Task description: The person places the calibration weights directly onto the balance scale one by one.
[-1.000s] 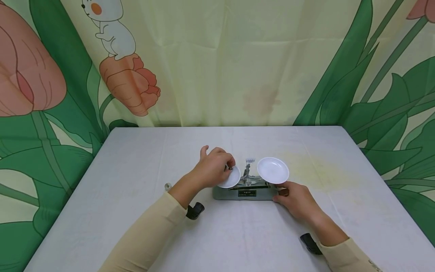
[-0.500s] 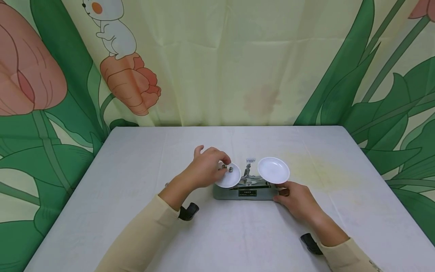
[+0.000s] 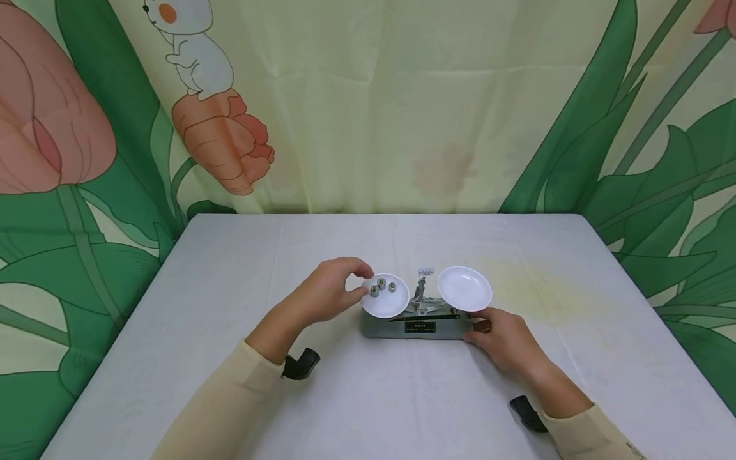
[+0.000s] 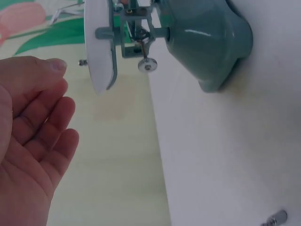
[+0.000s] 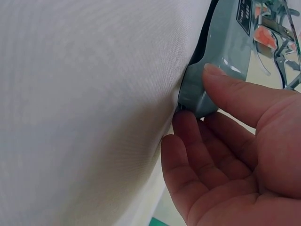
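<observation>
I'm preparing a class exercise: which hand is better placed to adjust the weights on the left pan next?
Likely the left hand: it's empty, right beside the left pan, whereas the right hand grips the balance's base.

The scale base (image 3: 379, 328) looks glossy, pans (image 3: 464, 288) smooth plastic, weights (image 3: 374, 291) shiny metal, tablecloth (image 3: 201, 287) matt.

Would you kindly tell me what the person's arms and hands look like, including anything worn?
The left hand and right hand are ungloved. The left sleeve and right sleeve are beige; the right one bears dark markings too small to read. A black left-wrist device and black right-wrist device are also worn.
</observation>
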### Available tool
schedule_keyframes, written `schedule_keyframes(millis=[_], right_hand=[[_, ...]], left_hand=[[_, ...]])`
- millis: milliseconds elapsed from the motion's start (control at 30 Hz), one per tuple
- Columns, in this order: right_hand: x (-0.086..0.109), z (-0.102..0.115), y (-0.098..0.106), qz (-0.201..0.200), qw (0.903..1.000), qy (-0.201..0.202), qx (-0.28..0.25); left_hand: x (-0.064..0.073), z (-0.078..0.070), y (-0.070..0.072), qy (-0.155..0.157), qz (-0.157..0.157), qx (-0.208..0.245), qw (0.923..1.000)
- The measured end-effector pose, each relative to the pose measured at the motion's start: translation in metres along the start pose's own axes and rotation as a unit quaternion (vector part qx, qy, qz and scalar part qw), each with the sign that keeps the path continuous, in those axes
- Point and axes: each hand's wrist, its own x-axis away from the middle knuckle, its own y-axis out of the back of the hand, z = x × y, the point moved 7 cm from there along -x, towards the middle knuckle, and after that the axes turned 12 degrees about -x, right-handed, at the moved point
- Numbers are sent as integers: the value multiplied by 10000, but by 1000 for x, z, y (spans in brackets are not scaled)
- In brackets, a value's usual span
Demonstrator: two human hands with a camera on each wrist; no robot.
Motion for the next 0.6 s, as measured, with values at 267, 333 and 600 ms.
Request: schedule_keyframes(millis=[267,333,600], right_hand=[[0,0,1,-8,10000,-14,23],[0,0,1,-14,10000,-7,35],[-1,2,2,-26,10000,14,81]], left_hand=[[19,22,2,320,57,-92,9994],[24,29,1,444,93,-93,9989],[45,57,-10,786,232,-143,9965]])
